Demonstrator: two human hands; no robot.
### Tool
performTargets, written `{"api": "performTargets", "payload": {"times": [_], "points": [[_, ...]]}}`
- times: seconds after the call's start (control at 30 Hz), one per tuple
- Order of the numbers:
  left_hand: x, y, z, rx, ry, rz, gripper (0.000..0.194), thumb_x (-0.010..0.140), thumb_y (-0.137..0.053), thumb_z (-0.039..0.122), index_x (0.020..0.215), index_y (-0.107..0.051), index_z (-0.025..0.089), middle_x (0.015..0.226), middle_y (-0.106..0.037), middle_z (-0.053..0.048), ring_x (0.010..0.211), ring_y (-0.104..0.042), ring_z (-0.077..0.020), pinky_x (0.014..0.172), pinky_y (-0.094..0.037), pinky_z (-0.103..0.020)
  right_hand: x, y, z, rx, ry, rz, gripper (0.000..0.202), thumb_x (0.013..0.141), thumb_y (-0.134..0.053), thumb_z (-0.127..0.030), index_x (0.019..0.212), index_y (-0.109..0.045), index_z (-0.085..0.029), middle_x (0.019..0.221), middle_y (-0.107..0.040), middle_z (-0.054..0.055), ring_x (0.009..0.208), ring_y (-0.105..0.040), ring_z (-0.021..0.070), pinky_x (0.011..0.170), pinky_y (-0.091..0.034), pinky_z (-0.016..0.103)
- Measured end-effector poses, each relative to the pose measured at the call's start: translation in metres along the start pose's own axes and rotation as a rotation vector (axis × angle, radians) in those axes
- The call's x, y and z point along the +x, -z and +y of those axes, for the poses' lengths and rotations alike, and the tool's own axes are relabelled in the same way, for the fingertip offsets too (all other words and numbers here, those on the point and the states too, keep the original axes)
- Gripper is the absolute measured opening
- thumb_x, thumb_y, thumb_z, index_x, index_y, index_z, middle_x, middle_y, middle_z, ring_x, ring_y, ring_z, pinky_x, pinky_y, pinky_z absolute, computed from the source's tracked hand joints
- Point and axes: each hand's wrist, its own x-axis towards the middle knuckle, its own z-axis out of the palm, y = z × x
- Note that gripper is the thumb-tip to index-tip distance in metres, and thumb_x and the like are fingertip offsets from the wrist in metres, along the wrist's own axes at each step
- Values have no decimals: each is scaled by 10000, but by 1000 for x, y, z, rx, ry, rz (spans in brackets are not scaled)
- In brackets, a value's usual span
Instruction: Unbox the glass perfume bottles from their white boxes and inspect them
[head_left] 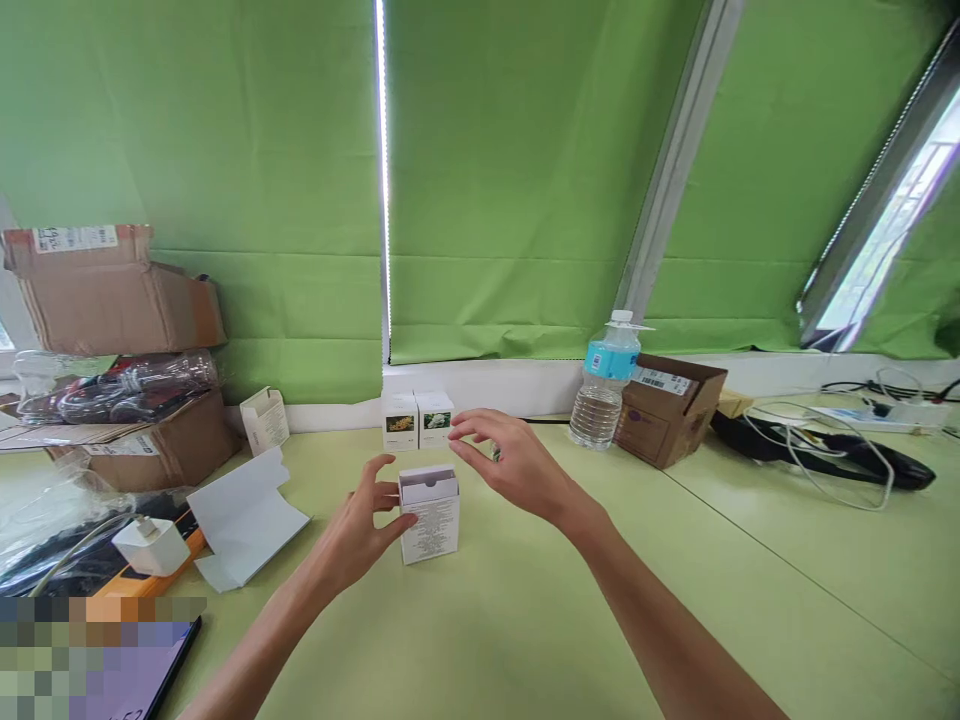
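Observation:
A white box (430, 530) with printed text on its front stands upright on the table, and the top edge shows a notched flap. My left hand (367, 525) is at its left side, the thumb on the front face and the other fingers at the left edge, partly hidden behind it. My right hand (510, 455) hovers above and to the right of this box, fingers stretched leftward and apart. A tiny green-and-white patch shows between its thumb and palm; what it is I cannot make out. Behind stand two white boxes (401, 422) with flower pictures, side by side against the wall.
A water bottle (596, 405) and a cardboard box (664, 420) stand at the back right, near a black case (832, 460) and cables. On the left lie an unfolded white paper (247, 520), a white charger (151, 545), an open small box (265, 420) and stacked cartons (112, 300).

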Motion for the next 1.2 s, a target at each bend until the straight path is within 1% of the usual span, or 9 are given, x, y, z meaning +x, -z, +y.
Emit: {"api": "performTargets", "payload": {"times": [0.07,0.13,0.27,0.37,0.53,0.67,0.8,1.0,1.2], "points": [[0,-2,-4,-9,10,0,736,805,-649,383,1395,-219,283,1129,-676,-83,1000,-658,-253,934,-475,-447,1,3,6,-2,-23,13,197,918,-504,-329,957,-671,-233,1093,-664,41,965,-604,188,743,-508,300],[1,-4,-10,-38,21,-34,738,796,-661,366,1398,-244,275,1123,-682,-78,1006,-655,-247,943,-474,-439,1,7,14,-14,-46,40,203,914,-500,-325,953,-671,-223,1088,-664,49,896,-618,178,686,-508,283],[2,-13,-30,-133,56,-136,533,781,-670,350,1254,-461,220,1087,-700,-85,1023,-648,-253,932,-494,-417,2,15,36,-78,-124,102,200,903,-496,-306,926,-671,-212,1034,-677,45,825,-621,167,687,-500,282],[3,-18,-41,-161,58,-164,374,789,-650,347,1118,-568,189,1133,-686,-97,1034,-644,-257,905,-516,-394,0,23,58,-152,-225,114,213,901,-487,-314,924,-671,-209,989,-690,40,840,-621,173,717,-489,278],[5,-18,-51,-59,40,-76,356,818,-608,366,1136,-586,208,1187,-664,-73,1085,-620,-254,936,-496,-396,-12,27,108,-264,-497,2,266,866,-543,-367,1027,-653,-187,1085,-683,80,908,-636,199,790,-452,288],[6,-13,-59,73,94,18,378,831,-576,402,1160,-555,217,1171,-674,-60,1099,-615,-261,931,-488,-409,-27,15,149,-263,-589,-40,352,787,-638,-357,1061,-641,-135,1076,-672,130,947,-627,234,783,-449,295],[7,-7,-68,176,119,101,404,838,-544,450,1172,-533,223,1142,-686,-59,1094,-621,-273,905,-498,-409,-38,-2,178,-214,-630,-84,350,738,-677,-328,1047,-652,-163,1015,-686,87,917,-623,222,762,-447,280],[9,-9,-78,224,141,128,453,839,-519,484,1211,-504,225,1157,-680,-56,1073,-636,-269,907,-507,-404,-45,-17,197,-117,-618,-88,313,724,-669,-290,1021,-665,-188,953,-691,49,879,-615,203,710,-444,260],[8,-12,-83,211,116,130,468,838,-509,496,1212,-493,215,1170,-673,-68,1090,-629,-273,928,-503,-412,-47,-22,201,-42,-583,-79,257,737,-639,-283,973,-666,-186,890,-681,26,786,-603,177,650,-435,252]]}}
